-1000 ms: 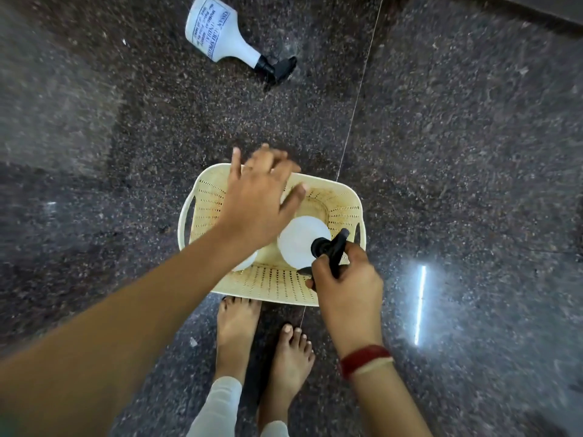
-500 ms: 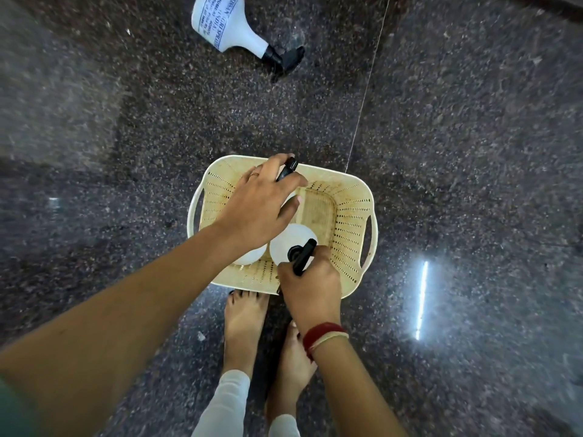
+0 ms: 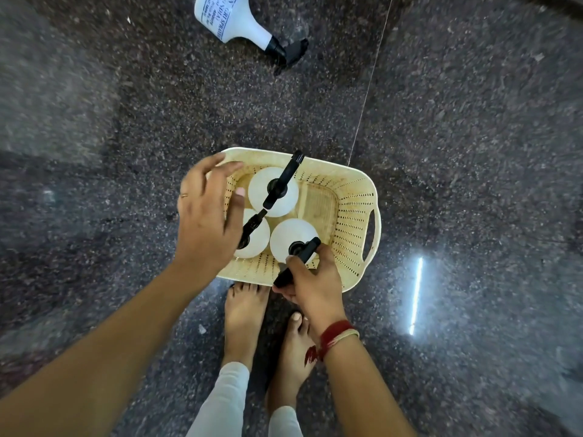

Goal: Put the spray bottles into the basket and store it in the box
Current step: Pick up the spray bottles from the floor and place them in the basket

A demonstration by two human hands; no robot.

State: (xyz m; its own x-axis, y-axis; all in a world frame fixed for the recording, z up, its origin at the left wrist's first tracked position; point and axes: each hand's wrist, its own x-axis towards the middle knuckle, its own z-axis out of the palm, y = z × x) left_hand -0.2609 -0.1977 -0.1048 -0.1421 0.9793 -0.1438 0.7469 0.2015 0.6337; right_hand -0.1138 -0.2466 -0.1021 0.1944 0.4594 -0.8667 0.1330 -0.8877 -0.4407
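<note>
Three white spray bottles are now seen upright inside the cream basket (image 3: 356,216), and that is the change: a second ago only part of this was in place, with the left hand (image 3: 208,216) spread over the basket and hiding its inside. That hand has since been drawn back toward the basket's left rim, fingers loose and spread, nothing held in it. The far bottle (image 3: 273,192) it was setting down half a second ago is left standing free at the basket's far side, black trigger pointing away.

The near bottle (image 3: 291,236) is gripped at its black trigger head by the right hand (image 3: 310,279), fingers curled round it at the basket's near rim; whether its base has reached the bottom cannot be told. A third bottle (image 3: 255,238) stands at the basket's left side, partly hidden behind the left hand.

One more spray bottle (image 3: 233,18) is left lying on its side on the dark floor (image 3: 473,121), well beyond the basket's far edge. So the loading is judged mostly done but not finished: that last bottle is to be fetched. No box is in view.
</note>
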